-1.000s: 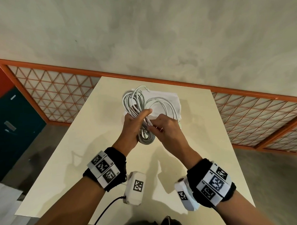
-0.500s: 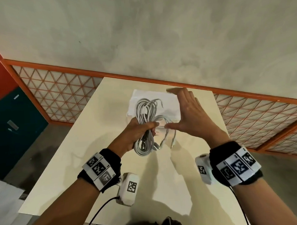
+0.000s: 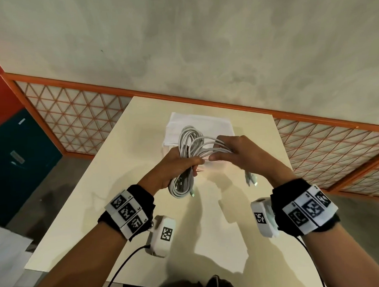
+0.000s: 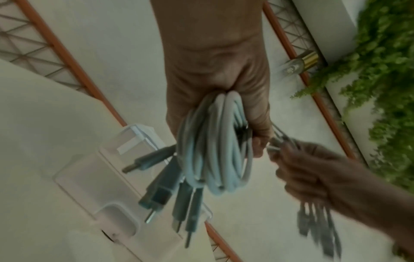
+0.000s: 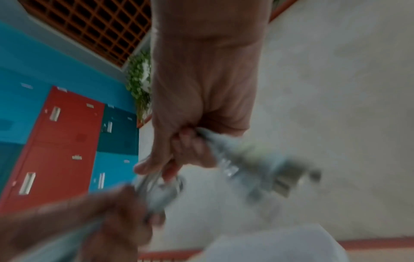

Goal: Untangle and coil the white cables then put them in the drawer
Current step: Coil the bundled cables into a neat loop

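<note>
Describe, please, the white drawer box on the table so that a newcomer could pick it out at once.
Start at the cream table set against the orange lattice railing. At its far end, just beyond the left hand and right hand gripping the white cables, lies a flat white drawer box. It is the only thing resting on the tabletop.
</note>
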Available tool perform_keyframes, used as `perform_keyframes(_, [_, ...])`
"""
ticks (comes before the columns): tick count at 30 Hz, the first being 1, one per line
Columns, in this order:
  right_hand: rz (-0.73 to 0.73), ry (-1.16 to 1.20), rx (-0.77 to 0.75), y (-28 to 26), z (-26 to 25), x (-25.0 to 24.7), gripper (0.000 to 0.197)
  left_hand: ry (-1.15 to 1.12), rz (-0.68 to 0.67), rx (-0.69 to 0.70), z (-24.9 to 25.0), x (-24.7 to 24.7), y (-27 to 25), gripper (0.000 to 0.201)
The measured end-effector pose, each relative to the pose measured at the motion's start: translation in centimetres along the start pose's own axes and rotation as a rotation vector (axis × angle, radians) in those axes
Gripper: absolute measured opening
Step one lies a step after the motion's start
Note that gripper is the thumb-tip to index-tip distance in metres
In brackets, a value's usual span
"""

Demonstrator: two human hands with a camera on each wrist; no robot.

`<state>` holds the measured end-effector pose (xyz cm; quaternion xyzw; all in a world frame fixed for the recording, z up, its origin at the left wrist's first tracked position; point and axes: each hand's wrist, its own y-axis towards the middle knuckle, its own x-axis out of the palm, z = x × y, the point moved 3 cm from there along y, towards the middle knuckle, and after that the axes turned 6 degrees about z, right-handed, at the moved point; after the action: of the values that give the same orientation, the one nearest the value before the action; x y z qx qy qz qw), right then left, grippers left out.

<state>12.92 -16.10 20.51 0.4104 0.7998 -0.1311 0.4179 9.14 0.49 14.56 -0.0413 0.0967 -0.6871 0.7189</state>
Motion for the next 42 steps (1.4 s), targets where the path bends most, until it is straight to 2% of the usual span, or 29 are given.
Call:
perform_keyframes(3, [-0.006, -0.114, -0.046, 0.3, -1.6, -0.7, 0.051, 0.057, -0.023, 0.008, -0.1, 0.8, -0.1, 0.017])
perform_keyframes(6, [0.052, -0.199, -0.079, 0.9, -2.6, -0.7, 0.056, 0.136, -0.097, -0.007, -0.6, 2.4, -0.4, 0.017])
perform_keyframes(9, [0.081, -0.168, -0.091, 1.4, -2.7, -0.7, 0.047, 0.163, -0.162, -0.035, -1.3, 3.4, -0.7, 0.017])
perform_keyframes(14, [0.099, 0.022, 0.015, 1.4, -1.6, -0.9, 0.005, 0.081, -0.214, -0.097, -1.9, 3.8, -0.8, 0.021])
perform_keyframes(15, [0.109, 0.036, 0.026, 1.4, -1.2, -1.0, 0.004, 0.043, -0.211, -0.103, -1.8, 3.7, -0.7, 0.022])
perform_keyframes(18, [0.149, 0.047, 0.068, 1.3, 0.5, -1.6, 0.022, -0.020, -0.216, -0.092, -1.5, 3.4, -0.5, 0.024])
perform_keyframes(20, [0.176, 0.084, 0.071, 1.1, 1.6, -1.3, 0.026, -0.069, -0.206, -0.074, -1.2, 3.3, -0.5, 0.026])
perform_keyframes(24, [0.357, 0.163, -0.021, -0.1, 2.1, 0.7, 0.018, -0.212, -0.164, -0.080, -0.7, 3.5, -0.1, 0.040])
perform_keyframes(28, [0.379, 0.199, -0.041, -1.0, 2.2, 2.5, 0.016, -0.295, -0.078, -0.113, -0.7, 3.0, 0.5, 0.042])
perform_keyframes(31, [0.476, 0.177, -0.061, -1.3, 2.2, 2.9, 0.014, -0.291, -0.057, -0.118, -0.8, 3.1, 0.5, 0.042])
perform_keyframes(36, [0.617, 0.097, -0.030, -1.4, 2.0, 3.6, 0.018, -0.294, -0.025, -0.125, -0.9, 3.2, 0.5, 0.043])
perform_keyframes(39, [0.680, -0.085, 0.057, -1.7, 1.8, 3.8, 0.026, -0.250, 0.006, -0.103, -1.1, 2.9, 0.7, 0.045])
perform_keyframes(42, [0.618, -0.172, 0.029, -1.6, 1.1, 3.6, 0.030, -0.249, 0.029, -0.082, -1.2, 2.8, 0.6, 0.043])
